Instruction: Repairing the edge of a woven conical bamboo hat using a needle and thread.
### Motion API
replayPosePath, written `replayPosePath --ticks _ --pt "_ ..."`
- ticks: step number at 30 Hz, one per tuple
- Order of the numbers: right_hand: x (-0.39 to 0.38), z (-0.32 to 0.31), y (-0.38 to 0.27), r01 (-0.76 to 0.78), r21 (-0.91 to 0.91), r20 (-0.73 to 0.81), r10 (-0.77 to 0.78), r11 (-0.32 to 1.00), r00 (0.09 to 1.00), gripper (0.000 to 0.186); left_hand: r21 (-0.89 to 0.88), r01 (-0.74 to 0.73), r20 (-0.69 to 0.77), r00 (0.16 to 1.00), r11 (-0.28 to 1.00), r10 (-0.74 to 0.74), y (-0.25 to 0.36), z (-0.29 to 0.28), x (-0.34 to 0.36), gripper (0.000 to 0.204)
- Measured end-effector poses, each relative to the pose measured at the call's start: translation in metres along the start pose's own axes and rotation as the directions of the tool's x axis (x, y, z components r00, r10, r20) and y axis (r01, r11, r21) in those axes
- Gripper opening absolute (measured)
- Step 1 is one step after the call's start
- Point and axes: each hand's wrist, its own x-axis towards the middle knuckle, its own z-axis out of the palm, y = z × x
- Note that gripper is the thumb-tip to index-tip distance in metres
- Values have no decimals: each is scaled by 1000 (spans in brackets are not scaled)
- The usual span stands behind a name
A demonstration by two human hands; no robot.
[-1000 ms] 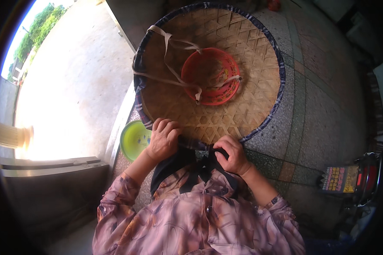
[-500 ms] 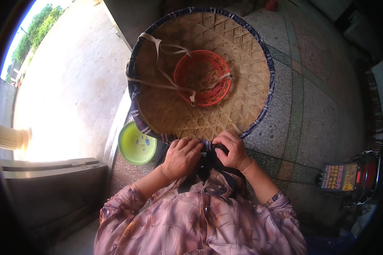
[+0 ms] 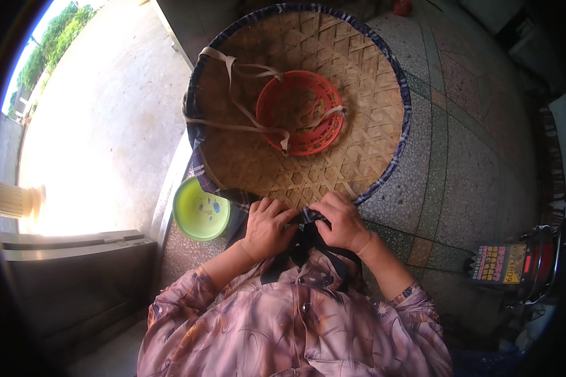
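Note:
A large round woven bamboo basket (image 3: 374, 135) is in front of me, its rim wrapped in dark blue plaid cloth (image 3: 404, 103). My left hand (image 3: 267, 227) is closed over the near edge of the rim, fingers curled on the cloth. Close beside it, my right hand (image 3: 343, 226) pinches the same cloth edge between thumb and fingers. Inside the basket sits a small red plastic basket (image 3: 330, 133). A pale fabric strap (image 3: 223, 125) runs from the left rim to it. Dark cloth bands (image 3: 302, 242) hang between my wrists, over my patterned shirt.
A light green basin (image 3: 201, 217) stands on the speckled floor left of my left forearm. Farther left are a dark metal door panel (image 3: 82, 270) and a bright paved yard (image 3: 107, 113). At the right, the rear of a vehicle with a yellow plate (image 3: 516, 264) juts in.
The bamboo basket looks slightly larger and its far rim sits higher in view. My right thumb has shifted against the cloth, and the black loop near it shows less.

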Motion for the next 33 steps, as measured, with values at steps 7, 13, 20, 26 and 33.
replayPosePath --ticks 7,13,20,26,33 --pt "1 6 6 17 -41 -7 -17 999 1000 9 -32 20 -21 1000 999 -20 -1 2 1 44" --pt "2 -4 6 -18 32 43 17 999 999 10 -37 8 -45 999 999 -9 2 1 1 32" --pt "6 -13 -3 -32 31 75 30 999 997 17 -50 -34 -76 997 998 30 -2 4 0 25" --pt "2 -5 8 1 29 78 -4 1000 997 9 -73 -21 -59 998 997 17 -5 9 0 22" --pt "7 -4 3 1 -47 146 6 999 989 6 -99 0 -74 997 995 -7 -2 7 3 13"
